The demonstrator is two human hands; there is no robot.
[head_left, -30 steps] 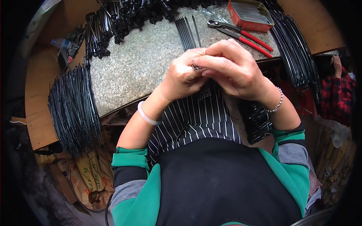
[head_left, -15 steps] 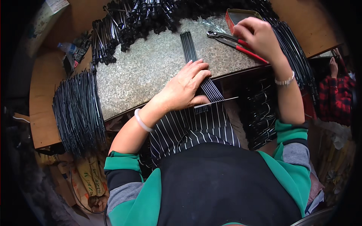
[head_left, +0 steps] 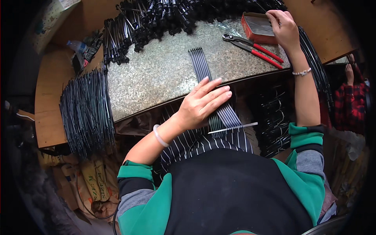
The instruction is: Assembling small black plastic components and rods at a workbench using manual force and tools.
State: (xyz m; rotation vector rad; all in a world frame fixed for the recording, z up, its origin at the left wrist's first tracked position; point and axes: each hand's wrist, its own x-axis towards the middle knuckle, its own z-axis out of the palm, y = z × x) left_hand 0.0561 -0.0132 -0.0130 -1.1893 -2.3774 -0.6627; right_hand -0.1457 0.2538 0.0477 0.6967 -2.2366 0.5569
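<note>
My left hand [head_left: 201,102] lies flat across a row of thin dark rods [head_left: 200,64], its fingers stretched out. The rods' pointed tips rest on the stone-like tabletop [head_left: 145,74], and their near ends overhang its edge above my lap. Across those near ends runs a narrow whitish strip [head_left: 235,127]. My right hand [head_left: 285,31] is raised at the right side of a red open box [head_left: 261,38], fingers pinched together; what they hold, if anything, I cannot make out. Just left of that box lie pliers [head_left: 254,51] with red handles.
Bundles of dark rods with black ends [head_left: 156,17] fill the table's far edge. A thick bundle of dark strands [head_left: 86,113] hangs at the left, another [head_left: 315,66] at the right. A person in a red checked sleeve [head_left: 348,103] is at the far right.
My right hand has moved from above the pliers to the box's right side, uncovering the red handles. My left hand's fingers have straightened, lying flatter on the rods, nearer the table's edge.
</note>
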